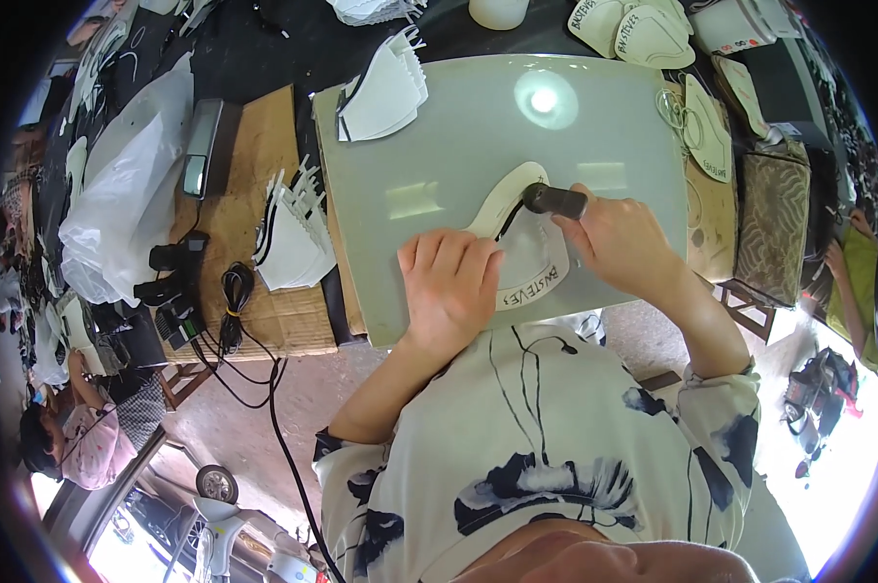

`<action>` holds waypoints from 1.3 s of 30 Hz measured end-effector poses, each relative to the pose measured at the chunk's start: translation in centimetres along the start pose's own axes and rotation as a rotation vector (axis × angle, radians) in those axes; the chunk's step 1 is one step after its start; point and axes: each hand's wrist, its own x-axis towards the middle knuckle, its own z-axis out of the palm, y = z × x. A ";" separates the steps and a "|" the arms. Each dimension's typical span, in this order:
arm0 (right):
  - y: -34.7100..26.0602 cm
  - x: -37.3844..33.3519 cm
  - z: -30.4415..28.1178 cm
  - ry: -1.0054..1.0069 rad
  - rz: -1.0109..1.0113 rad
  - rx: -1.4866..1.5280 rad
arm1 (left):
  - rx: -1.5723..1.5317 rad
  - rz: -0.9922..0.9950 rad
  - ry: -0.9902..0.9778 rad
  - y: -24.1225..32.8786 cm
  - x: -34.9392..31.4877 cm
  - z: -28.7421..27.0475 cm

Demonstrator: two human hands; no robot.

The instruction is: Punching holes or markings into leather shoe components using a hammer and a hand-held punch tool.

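A cream curved pattern piece (513,181) with handwriting along its lower edge lies on the grey-green work board (439,97). Against its inner curve sits a thin white piece (532,255), with a narrow black strip (507,222) along one side. My left hand (448,282) presses down on the pattern's left part, fingers laid out flat and covering some of it. In my right hand (621,238) is a small hammer with a dark head (553,201), held over the pattern's upper right part. My right fingers are closed round it; most of the handle is hidden.
Stacks of white cut pieces (385,92) stand at the board's upper left and on the cardboard (235,301) at left. Cables (237,291) and a clear plastic bag (128,194) lie further left. More cream patterns (643,34) are at the back right. A person (94,442) sits lower left.
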 end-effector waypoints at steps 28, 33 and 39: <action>1.2 -0.1 -0.6 0.060 0.006 0.022 | -0.107 -0.085 -0.132 -0.9 2.0 -0.9; 3.0 0.6 -1.0 0.212 0.122 -0.126 | -0.060 -0.047 -0.130 -0.8 2.4 -0.4; 2.1 -0.2 -0.3 0.507 -0.027 -0.109 | -0.042 -0.034 -0.202 -0.9 3.0 -0.7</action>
